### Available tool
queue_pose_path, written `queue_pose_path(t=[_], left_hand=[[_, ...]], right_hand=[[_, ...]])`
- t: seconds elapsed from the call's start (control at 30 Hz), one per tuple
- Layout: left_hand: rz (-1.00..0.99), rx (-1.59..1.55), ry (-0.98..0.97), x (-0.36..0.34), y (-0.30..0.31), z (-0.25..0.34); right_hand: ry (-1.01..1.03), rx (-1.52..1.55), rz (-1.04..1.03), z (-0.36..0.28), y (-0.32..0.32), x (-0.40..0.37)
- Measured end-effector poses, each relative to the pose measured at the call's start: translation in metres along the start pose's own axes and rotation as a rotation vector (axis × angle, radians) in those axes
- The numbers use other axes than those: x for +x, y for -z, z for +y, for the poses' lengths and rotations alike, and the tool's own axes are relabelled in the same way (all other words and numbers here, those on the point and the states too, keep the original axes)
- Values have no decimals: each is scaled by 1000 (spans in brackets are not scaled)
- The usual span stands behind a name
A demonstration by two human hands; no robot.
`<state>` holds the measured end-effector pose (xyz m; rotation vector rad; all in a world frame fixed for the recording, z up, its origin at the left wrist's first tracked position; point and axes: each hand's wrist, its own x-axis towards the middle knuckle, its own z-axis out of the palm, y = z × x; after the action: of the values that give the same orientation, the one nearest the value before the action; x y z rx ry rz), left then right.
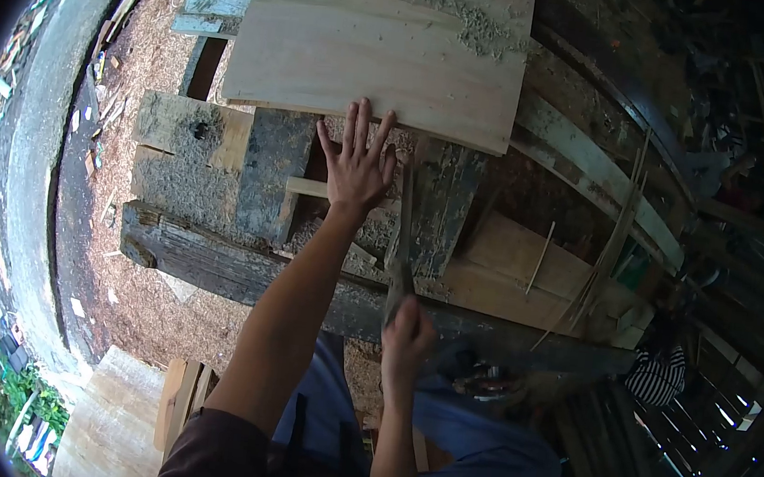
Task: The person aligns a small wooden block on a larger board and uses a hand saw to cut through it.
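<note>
A wide, pale wooden board (373, 61) lies across the supports in front of me, with clumps of sawdust on its far part. My left hand (356, 171) is spread, palm down, and its fingertips rest on the board's near edge. In my right hand (409, 334), the fingers are wrapped round the handle of what looks like a handsaw (405, 222). Its narrow blade, seen nearly edge-on, points away from me and reaches the board's near edge to the right of my left hand. Teeth cannot be made out.
A thick weathered beam (204, 252) runs crosswise between me and the board. Dusty planks (273, 171) lie beneath, and long thin strips (620, 236) lean at the right. Wood shavings (125, 202) cover the ground at left. A plywood sheet (116, 425) stands at lower left.
</note>
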<state>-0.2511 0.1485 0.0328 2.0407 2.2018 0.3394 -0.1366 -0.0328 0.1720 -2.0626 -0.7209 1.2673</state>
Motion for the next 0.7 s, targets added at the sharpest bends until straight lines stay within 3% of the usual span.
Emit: queue_pose_path(t=[0.17,0.23,0.43,0.57,0.7], left_hand=[[-18,25,-5,-3,1,1],[-8,28,6,3,0,-1],[5,3,-3,6,2,-1],[9,23,-6,-6,-5,0],[16,17,-3,0,-3,-1]], right_hand=[[84,-152,-36,-20,-9,-10],[-49,47,16,1,7,-36],[48,-86,-51,-19,-18,24],[28,-143,-24,-11,-7,-2],[-88,82,-42,-9,-15,6]])
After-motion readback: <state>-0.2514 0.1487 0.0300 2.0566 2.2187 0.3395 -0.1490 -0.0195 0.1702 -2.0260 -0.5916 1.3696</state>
